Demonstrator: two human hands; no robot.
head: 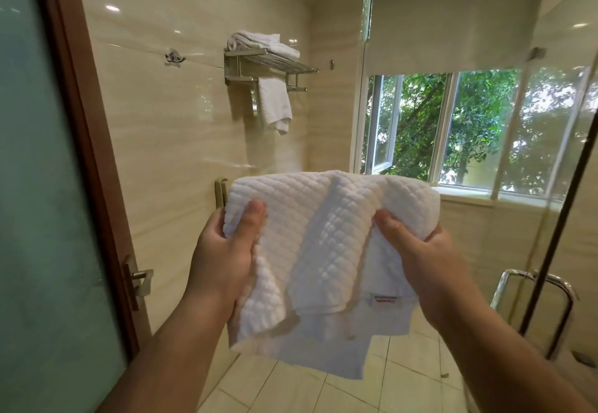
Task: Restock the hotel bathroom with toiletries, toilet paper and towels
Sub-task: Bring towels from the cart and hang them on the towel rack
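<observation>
A white quilted towel [310, 238] hangs folded in front of me at chest height, with a small label near its lower right. My left hand [226, 251] grips its left edge, thumb on top. My right hand [417, 254] grips its right side, thumb pressed into the cloth. High on the left wall is a metal towel rack [275, 66]. A crumpled white towel [259, 42] lies on the rack's shelf and another white towel [275, 102] hangs from its lower bar.
A frosted glass door with a wooden frame [81, 121] and a lever handle [139, 275] stands at the left. A glass shower door with a chrome handle [534, 286] is at the right. A window [453, 128] faces me. A wall hook [174, 57] sits left of the rack.
</observation>
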